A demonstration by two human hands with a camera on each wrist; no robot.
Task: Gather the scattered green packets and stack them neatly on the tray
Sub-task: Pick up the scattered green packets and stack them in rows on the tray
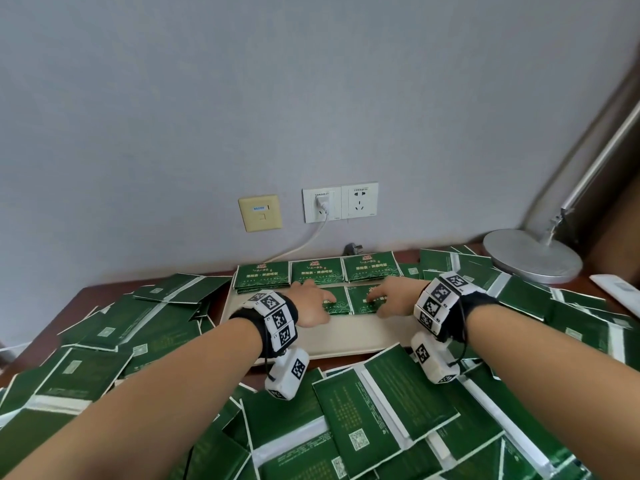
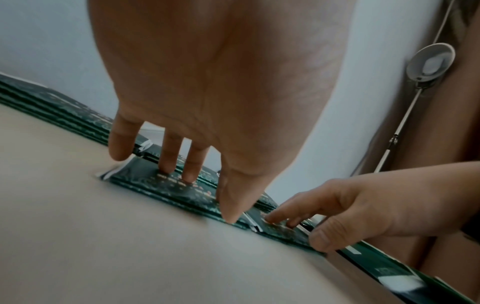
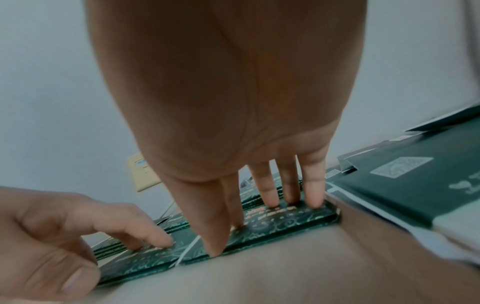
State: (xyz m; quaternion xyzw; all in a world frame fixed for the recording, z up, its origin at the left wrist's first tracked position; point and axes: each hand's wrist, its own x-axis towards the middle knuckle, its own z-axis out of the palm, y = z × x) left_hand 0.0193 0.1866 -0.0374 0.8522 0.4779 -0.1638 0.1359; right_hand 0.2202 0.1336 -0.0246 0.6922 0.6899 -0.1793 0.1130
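A beige tray (image 1: 346, 336) lies at the back of the desk. Three stacks of green packets (image 1: 317, 270) line its far edge. In front of them lie two more green stacks side by side. My left hand (image 1: 313, 303) presses its fingers flat on the left stack (image 2: 155, 185), thumb at its front edge. My right hand (image 1: 391, 299) presses likewise on the right stack (image 3: 285, 220). Neither hand grips a packet. Loose green packets (image 1: 363, 410) lie scattered all round the tray.
Scattered packets cover the desk on the left (image 1: 138, 323) and right (image 1: 554, 306). A grey lamp base (image 1: 531, 258) stands at the back right. Wall sockets (image 1: 341, 202) with a white cable (image 1: 304, 242) sit behind the tray. The tray's front half (image 2: 103, 236) is bare.
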